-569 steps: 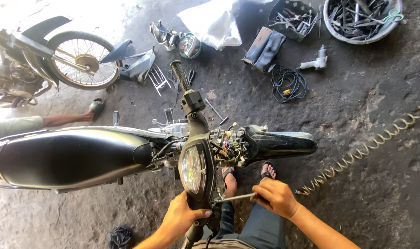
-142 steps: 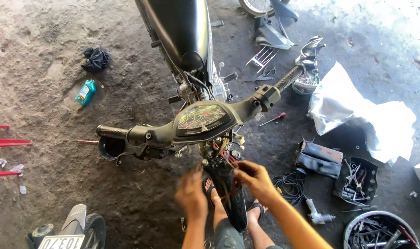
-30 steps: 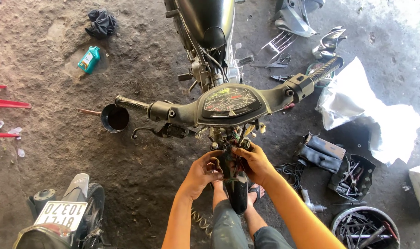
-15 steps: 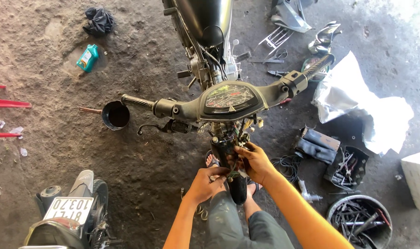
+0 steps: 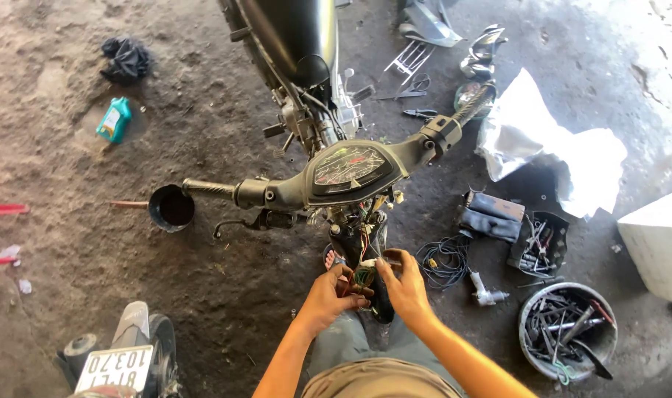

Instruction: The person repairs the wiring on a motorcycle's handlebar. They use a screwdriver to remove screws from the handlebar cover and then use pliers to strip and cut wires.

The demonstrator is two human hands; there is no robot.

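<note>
Drawn closer together than half a second ago, with the view tipped a little lower so the handlebar point(image 5: 336, 180) sits higher up. Left hand point(image 5: 328, 298) and right hand point(image 5: 406, 284) meeting over a small bundle of coloured wires point(image 5: 364, 276) hanging below the speedometer point(image 5: 350, 166), just in front of the black front wheel cover point(image 5: 380, 295). Left fingers point(image 5: 348, 284) curled round the bundle from the side, pinching it; right fingers point(image 5: 390, 259) pressed together on the upper part of the same wires, thumb tucked behind. Judging by that tighter grip, working on a connector rather than merely feeling along the loom. On the floor to the right: a coil of black cable point(image 5: 440, 259), an open tool case point(image 5: 538, 243), a round tub of tools point(image 5: 566, 330), crumpled white sheeting point(image 5: 553, 144). To the left: a black funnel point(image 5: 171, 208), a teal bottle point(image 5: 115, 120).
</note>
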